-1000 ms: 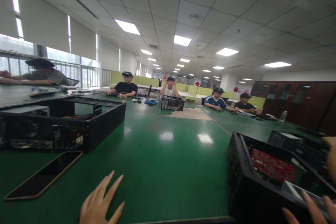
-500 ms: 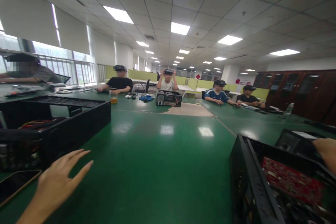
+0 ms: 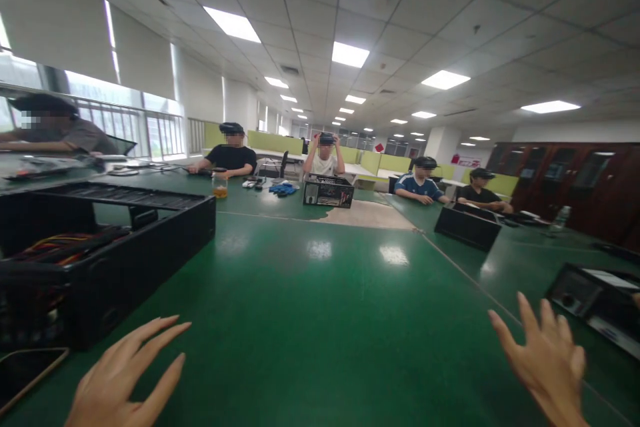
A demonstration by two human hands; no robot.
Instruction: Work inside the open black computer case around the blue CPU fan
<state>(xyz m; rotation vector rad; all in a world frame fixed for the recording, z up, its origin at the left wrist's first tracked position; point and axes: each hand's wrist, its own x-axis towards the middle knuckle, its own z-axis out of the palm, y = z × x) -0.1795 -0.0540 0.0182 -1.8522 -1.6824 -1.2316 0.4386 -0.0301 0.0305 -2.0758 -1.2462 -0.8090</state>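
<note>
My left hand (image 3: 127,373) is open at the lower left, fingers spread over the green table (image 3: 320,320), holding nothing. Close beside it lies a phone (image 3: 25,373) with a dark screen, partly cut off by the frame. Just beyond that hand stands an open black computer case (image 3: 150,267), with red and yellow cables inside. On the right, my right hand (image 3: 545,360) is also open, palm forward and fingers apart, with nothing in it. The nearest thing to it is a black boxy device (image 3: 575,297) at the right edge.
Across the table sit several people with head gear. An open computer case (image 3: 327,192) stands before the middle person, and another black case (image 3: 467,227) is at the right. A jar of orange liquid (image 3: 219,185), blue gloves (image 3: 283,189) and a bottle (image 3: 561,219) are farther back.
The open case with the red board has gone from the lower right, and a black case now stands farther back right. My right hand is now plainly in view; the left stays open.
</note>
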